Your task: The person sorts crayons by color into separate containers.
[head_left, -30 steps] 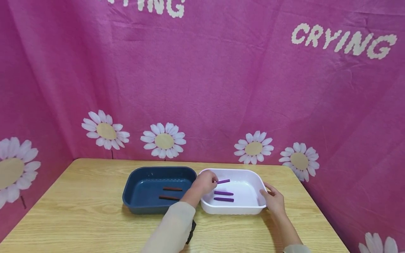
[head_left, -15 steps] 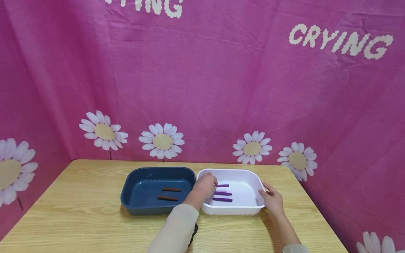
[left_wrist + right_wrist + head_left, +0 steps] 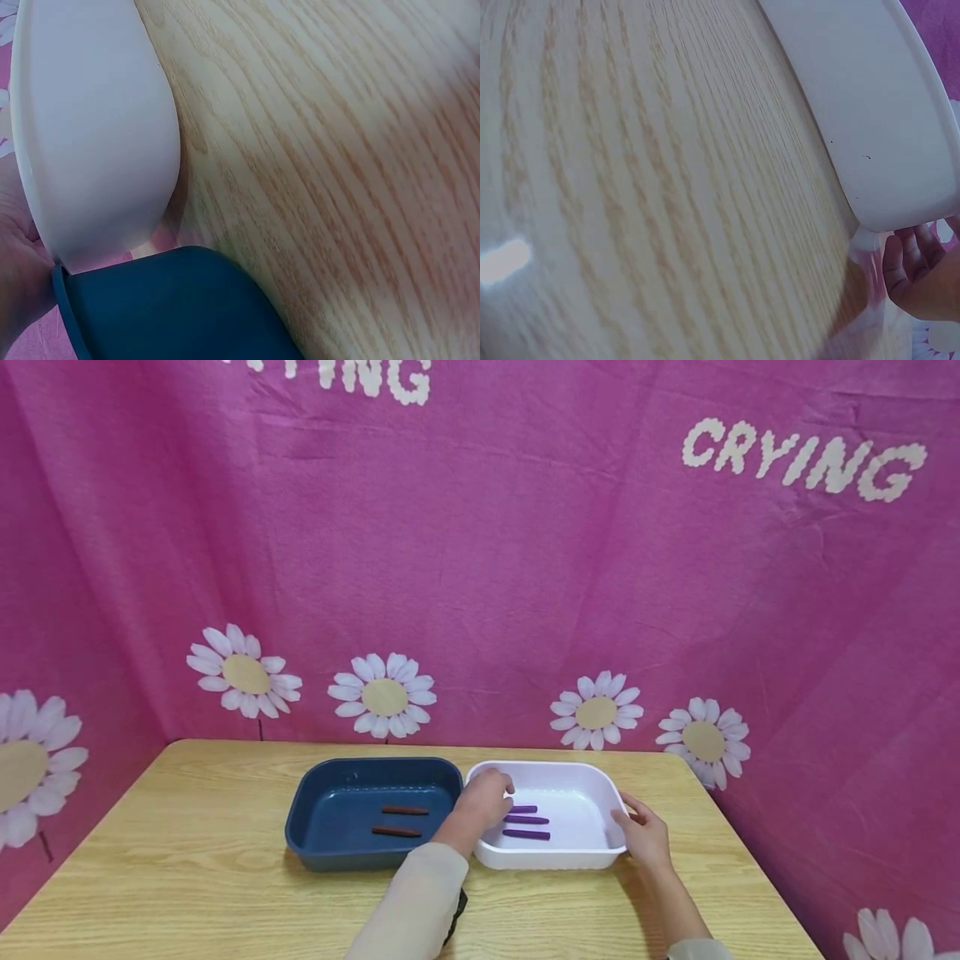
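Note:
My left hand [image 3: 486,797] reaches over the left wall of a white tray [image 3: 551,858], thumb and forefinger parted. Just by its fingertips lies a purple crayon [image 3: 524,809], its left end hidden behind the hand. Two more purple crayons, a middle one [image 3: 527,819] and a front one [image 3: 527,835], lie roughly parallel to it on the tray floor. On the tray's right side, my right hand [image 3: 648,835] holds the rim, thumb over the edge and fingers along the outer wall. In the right wrist view those fingers [image 3: 913,251] bend close against the white wall.
A dark blue tray [image 3: 360,860] stands left of the white one, side by side. Two brown crayons [image 3: 405,810] lie in it. Both trays are on a wooden table [image 3: 187,893], with a pink flowered cloth [image 3: 480,568] behind.
My left hand has lowered the back purple crayon to the tray floor beside the other two, and its fingers have come apart. The right hand has kept its place at the rim.

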A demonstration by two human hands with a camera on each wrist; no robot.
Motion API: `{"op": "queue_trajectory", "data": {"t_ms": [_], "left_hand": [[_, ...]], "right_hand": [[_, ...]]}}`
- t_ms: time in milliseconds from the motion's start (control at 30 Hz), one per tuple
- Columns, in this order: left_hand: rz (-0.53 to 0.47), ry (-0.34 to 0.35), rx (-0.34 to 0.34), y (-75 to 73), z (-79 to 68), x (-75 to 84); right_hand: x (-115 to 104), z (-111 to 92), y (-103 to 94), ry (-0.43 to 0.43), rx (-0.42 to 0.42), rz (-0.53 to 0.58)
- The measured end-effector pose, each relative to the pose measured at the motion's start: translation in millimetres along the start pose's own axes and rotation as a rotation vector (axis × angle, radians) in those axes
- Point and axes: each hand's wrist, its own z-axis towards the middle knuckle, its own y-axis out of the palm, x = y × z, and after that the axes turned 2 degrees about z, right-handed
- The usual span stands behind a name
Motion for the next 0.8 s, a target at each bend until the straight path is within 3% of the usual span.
{"op": "queue_trajectory", "data": {"t_ms": [333,533,800], "left_hand": [[-0.123,0.058,0.006,-1.6,3.0,-5.4],[-0.139,0.085,0.016,-6.2,2.4,-7.3],[-0.191,0.018,-0.008,-13.2,-1.0,-6.2]], "right_hand": [[-1.8,-0.6,1.9,0.005,0.0,0.007],[-1.6,0.3,2.9,0.008,-0.002,0.011],[1.0,1.6,1.6,-0.002,0.003,0.011]]}}
